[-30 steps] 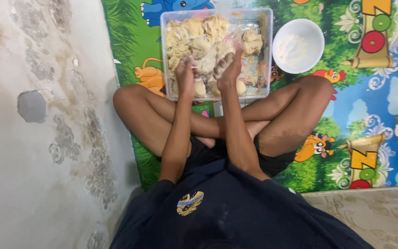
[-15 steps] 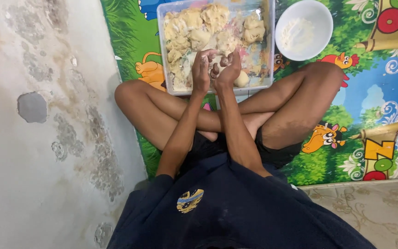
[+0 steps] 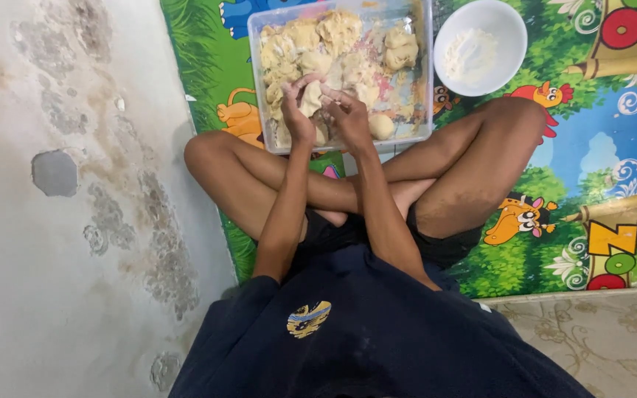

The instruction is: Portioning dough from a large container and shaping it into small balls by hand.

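I sit cross-legged on a colourful play mat (image 3: 599, 147). In front of my knees stands a clear plastic tub (image 3: 423, 74) filled with several pale yellow dough lumps (image 3: 340, 33). Over its near edge my left hand (image 3: 298, 114) and my right hand (image 3: 349, 118) are pressed together around one piece of dough (image 3: 311, 98). The fingers of both hands curl on it. The piece is partly hidden between the palms.
A white bowl (image 3: 481, 46) with white flour stands on the mat to the right of the tub. A stained, peeling wall (image 3: 60, 199) runs along the left. A beige patterned floor (image 3: 599, 339) lies at the lower right, beyond the mat's edge.
Both hands have come back from deep in the tub to its near edge. They have drawn together and now hold a piece of dough between them. The camera view has shifted slightly.
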